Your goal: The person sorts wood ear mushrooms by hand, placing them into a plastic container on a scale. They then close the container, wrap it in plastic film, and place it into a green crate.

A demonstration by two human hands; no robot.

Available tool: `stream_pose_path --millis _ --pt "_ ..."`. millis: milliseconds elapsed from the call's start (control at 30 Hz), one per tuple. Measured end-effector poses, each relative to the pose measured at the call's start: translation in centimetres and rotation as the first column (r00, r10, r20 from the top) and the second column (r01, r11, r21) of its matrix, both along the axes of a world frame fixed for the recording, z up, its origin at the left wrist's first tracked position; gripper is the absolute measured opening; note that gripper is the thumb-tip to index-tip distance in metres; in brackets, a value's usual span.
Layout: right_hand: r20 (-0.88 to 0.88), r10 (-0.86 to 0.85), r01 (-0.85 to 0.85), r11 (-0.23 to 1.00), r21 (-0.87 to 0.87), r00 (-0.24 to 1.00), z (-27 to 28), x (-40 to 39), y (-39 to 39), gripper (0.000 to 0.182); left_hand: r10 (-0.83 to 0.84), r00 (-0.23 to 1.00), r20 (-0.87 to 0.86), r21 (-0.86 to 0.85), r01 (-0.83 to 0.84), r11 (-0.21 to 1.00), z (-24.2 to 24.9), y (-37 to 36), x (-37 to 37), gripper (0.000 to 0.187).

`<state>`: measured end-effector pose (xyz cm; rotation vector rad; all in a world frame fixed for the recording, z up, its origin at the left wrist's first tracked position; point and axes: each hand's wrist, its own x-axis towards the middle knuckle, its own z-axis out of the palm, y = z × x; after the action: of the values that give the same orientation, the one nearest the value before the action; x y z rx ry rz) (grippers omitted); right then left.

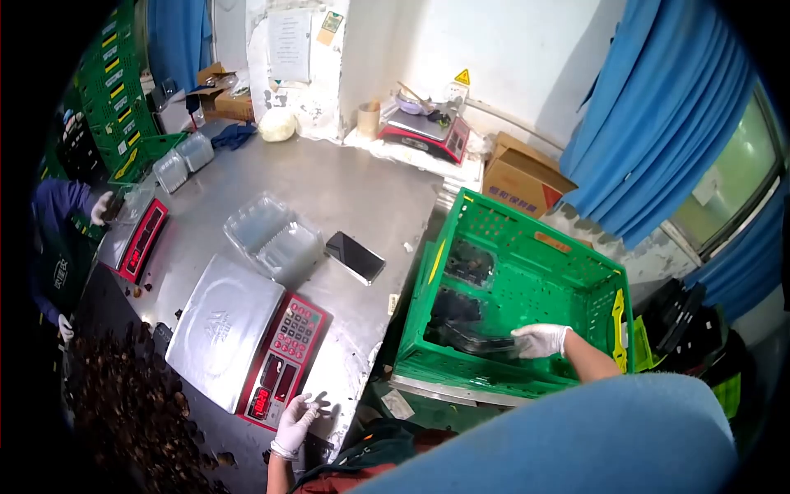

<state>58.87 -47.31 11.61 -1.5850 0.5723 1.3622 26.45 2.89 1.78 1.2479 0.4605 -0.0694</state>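
My right hand (541, 340), in a white glove, reaches into the green crate (543, 272) and grips the edge of a dark-filled clear plastic box (479, 339). Two more such boxes (471, 263) lie along the crate's left side. My left hand (298, 418), also gloved, is over the table's front edge beside the scale's red panel (284, 358). Its fingers are somewhat apart and hold nothing that I can see. The scale's metal plate (220, 329) is bare.
A phone (355, 257) and open clear containers (276, 236) lie on the metal table (362, 185). Dark pieces (132, 403) are heaped at lower left. A co-worker (62, 222) stands at a second scale (141, 239). A cardboard box (522, 177) is behind the crate.
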Motion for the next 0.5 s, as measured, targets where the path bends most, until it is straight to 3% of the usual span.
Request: stream_pose_path --millis 67,100,200,233,333,400,467,500 --pt "-0.166 0.046 -0.03 0.995 0.094 0.985 0.4 -0.4 1.3 0.064 0.007 1.0 0.012 -0.108 -0.005 0.994 2.3 -0.8 1.2 0.034" --pt "-0.137 0.038 -0.032 0.999 0.042 0.99 2.0 -1.7 3.4 0.038 -0.026 0.999 -0.041 0.002 0.026 1.0 -0.1 -0.3 1.1 0.036" --pt "-0.092 -0.05 0.075 0.952 0.298 0.995 -5.7 -1.9 2.1 0.03 -0.047 0.999 -0.012 0.048 0.048 0.998 -1.4 -0.5 1.7 0.038" --pt "-0.002 -0.047 0.046 0.965 0.257 0.999 -5.2 -2.5 3.9 0.03 -0.054 0.999 -0.008 0.051 0.054 0.997 -0.8 -0.7 2.0 0.039" --pt "0.012 0.031 -0.03 0.998 -0.051 0.999 -4.1 -3.1 6.5 0.036 -0.077 0.992 -0.1 -0.063 0.071 0.995 -2.2 -0.8 2.7 0.038" --pt "0.063 0.221 -0.216 0.973 -0.078 0.973 -3.2 -2.9 6.6 0.043 -0.078 0.992 -0.096 -0.267 0.05 0.962 -2.1 -0.4 2.3 0.038" --pt "0.034 0.485 -0.471 0.862 -0.187 0.874 -2.3 -1.3 6.2 0.047 -0.057 0.993 -0.105 -0.291 0.024 0.956 -3.1 -0.1 1.7 0.037" --pt "-0.03 0.797 -0.724 0.532 -0.439 0.603 -0.7 -0.9 7.5 0.054 -0.05 0.995 -0.085 -0.26 0.026 0.965 -3.0 -0.2 1.4 0.037"
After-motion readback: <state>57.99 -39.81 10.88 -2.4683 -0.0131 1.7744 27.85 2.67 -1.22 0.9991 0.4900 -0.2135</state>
